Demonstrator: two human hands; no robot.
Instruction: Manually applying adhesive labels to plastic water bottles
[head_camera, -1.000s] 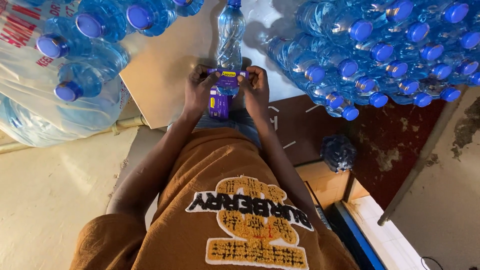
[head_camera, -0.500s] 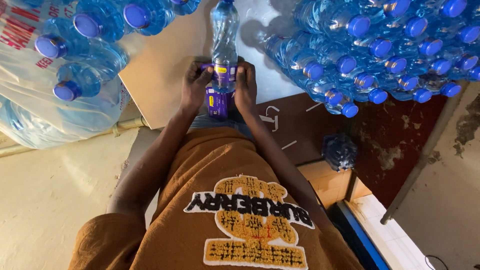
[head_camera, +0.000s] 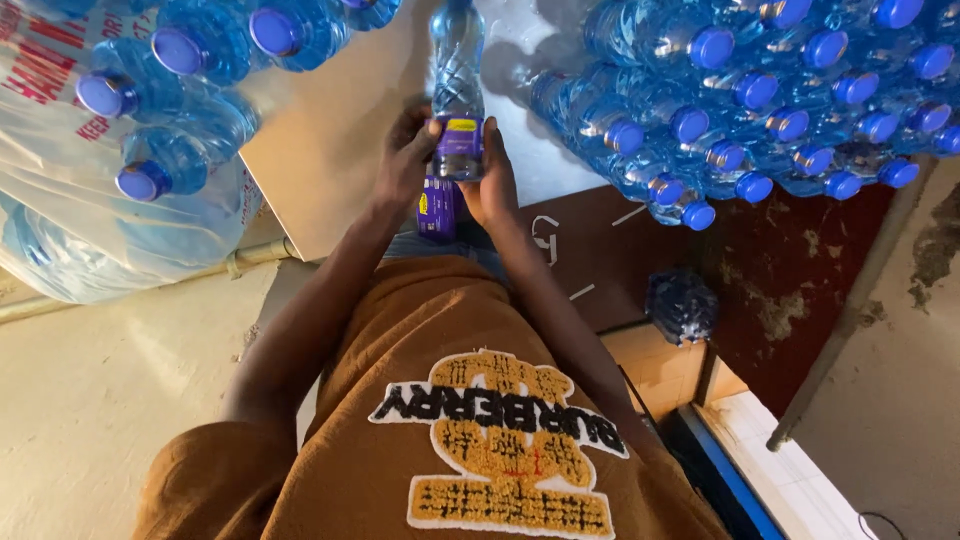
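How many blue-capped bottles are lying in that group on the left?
4 with caps showing: one upper left, one beside it, one lower at the left edge, one lowest. A fifth cap peeks at the top edge; others may be hidden.

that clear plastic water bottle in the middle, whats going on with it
A person holds the clear plastic water bottle lying on a pale board, with both hands around its purple paper label. The left hand grips one side and the right hand the other, the label wrapped round the bottle. A stack of spare purple labels lies just below. Piles of blue-capped bottles sit on either side.
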